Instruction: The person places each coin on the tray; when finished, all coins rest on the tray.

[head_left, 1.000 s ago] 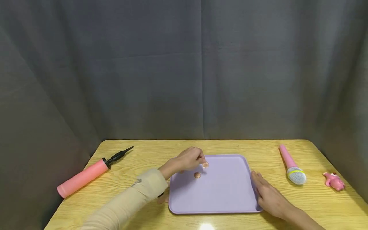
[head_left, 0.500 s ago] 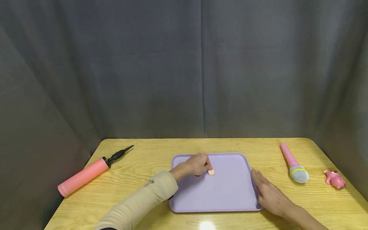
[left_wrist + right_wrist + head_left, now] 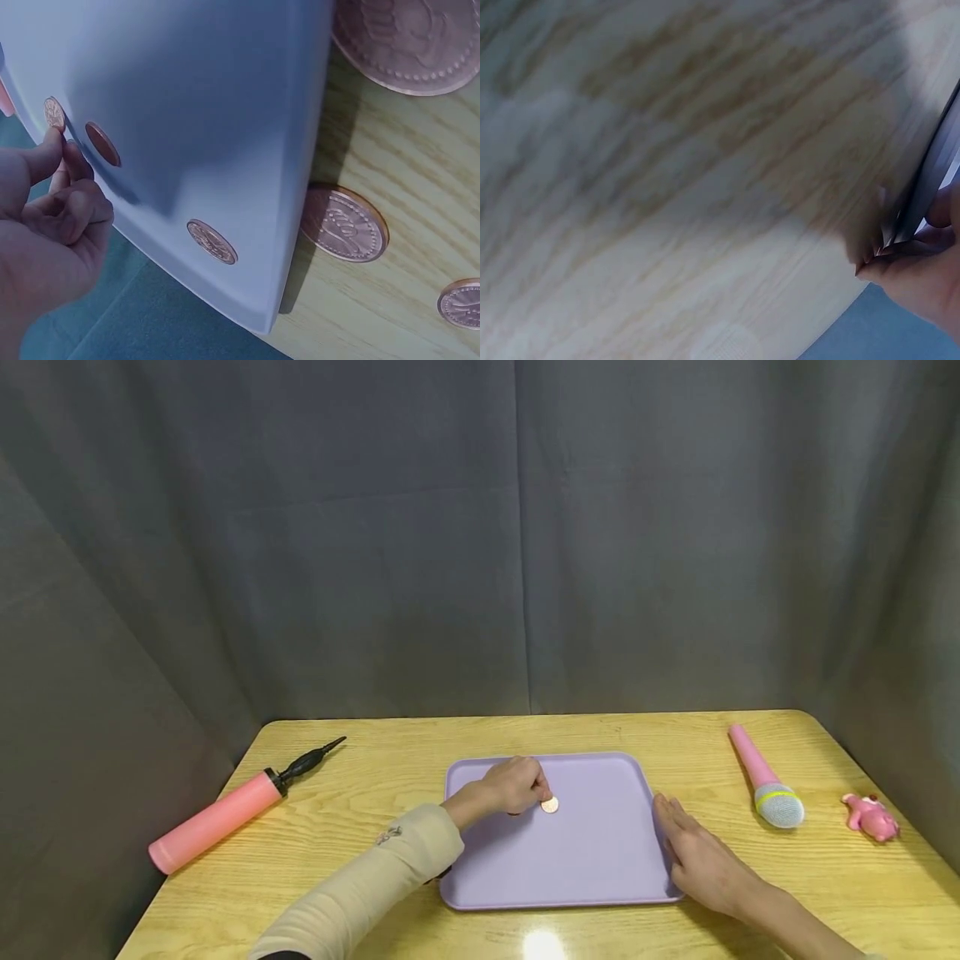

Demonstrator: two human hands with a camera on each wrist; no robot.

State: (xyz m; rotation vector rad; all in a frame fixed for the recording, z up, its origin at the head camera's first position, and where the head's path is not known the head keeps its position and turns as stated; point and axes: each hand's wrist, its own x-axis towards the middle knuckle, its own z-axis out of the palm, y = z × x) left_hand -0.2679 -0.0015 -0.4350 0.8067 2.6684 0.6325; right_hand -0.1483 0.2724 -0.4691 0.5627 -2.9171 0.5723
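My left hand (image 3: 513,785) reaches over the lavender tray (image 3: 585,877) and pinches a copper-coloured coin (image 3: 550,805) between thumb and finger. In the left wrist view that coin (image 3: 54,112) is tilted up at the fingertips. Two more coins lie on the tray: one dark-faced coin (image 3: 103,144) close to the hand, and another coin (image 3: 212,241) near a corner. From the head view, my hand and sleeve mostly cover them. My right hand (image 3: 708,864) rests against the tray's right edge with its fingers extended. The right wrist view catches only part of this hand (image 3: 922,277) at the dark tray edge.
Beside the tray, several coins lie on the wooden table, including an embossed coin (image 3: 345,223) partly against the rim. A pink hand pump (image 3: 217,822) lies at left. To the right are a pink toy microphone (image 3: 757,768) and a small pink figurine (image 3: 872,817).
Over the first half second my left hand moves right and slightly nearer with the pinched coin; since then it has barely moved. My right hand stays at the tray edge.
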